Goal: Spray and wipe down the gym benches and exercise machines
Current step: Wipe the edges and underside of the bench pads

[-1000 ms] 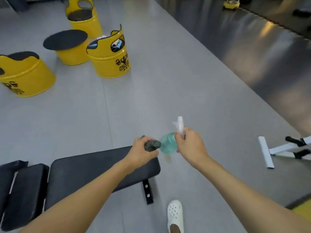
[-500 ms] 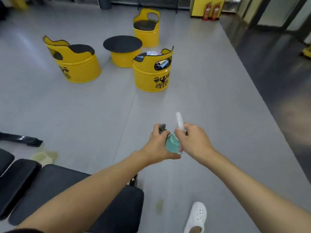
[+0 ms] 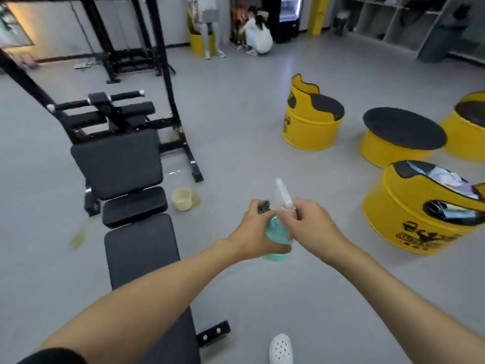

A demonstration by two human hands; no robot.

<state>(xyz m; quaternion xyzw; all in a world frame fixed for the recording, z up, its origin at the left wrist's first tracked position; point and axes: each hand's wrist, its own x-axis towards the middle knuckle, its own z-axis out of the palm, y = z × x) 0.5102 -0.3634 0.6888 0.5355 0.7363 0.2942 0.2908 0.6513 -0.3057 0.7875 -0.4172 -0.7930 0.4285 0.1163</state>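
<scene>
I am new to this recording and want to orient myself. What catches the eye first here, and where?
At the centre, the left hand grips a teal spray bottle together with a dark cloth, while the right hand holds its white sprayer head. On the left a long black bench runs away from the camera; on the right stand bright yellow barrel seats around a low round table.
</scene>
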